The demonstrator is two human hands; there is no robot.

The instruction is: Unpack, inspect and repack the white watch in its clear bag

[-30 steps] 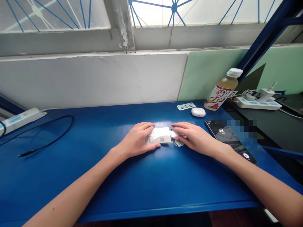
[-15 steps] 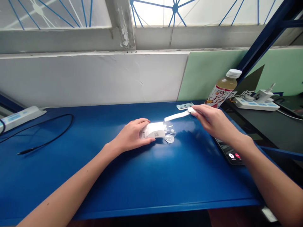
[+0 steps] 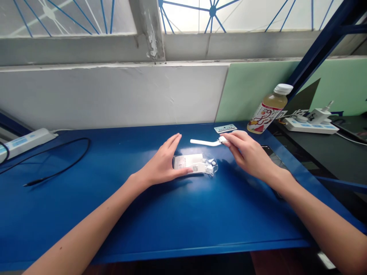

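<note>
My left hand [image 3: 164,163] is open, its fingers lifted and stretched out and its thumb lying along the near edge of a small clear plastic packet [image 3: 187,162]. The packet lies on the blue table [image 3: 160,221] and has a white printed label with a square code. Its right end is transparent and crumpled. Between the thumb and fingers of my right hand [image 3: 248,152] is a slim white strip [image 3: 205,143] with a small white block at the held end. The strip's free end points left, above and behind the packet. What exactly it is, I cannot tell.
A printed card [image 3: 225,128] and a drink bottle [image 3: 266,109] stand at the back right. A phone [image 3: 273,156] lies partly under my right forearm. On the left are a black cable [image 3: 57,178] and a power strip [image 3: 30,142]; another power strip [image 3: 311,124] is at right.
My left hand has loosened from the packet and spread its fingers; the packet has shifted slightly right and nearer. My right hand has moved left with the white strip, uncovering the bottle's base.
</note>
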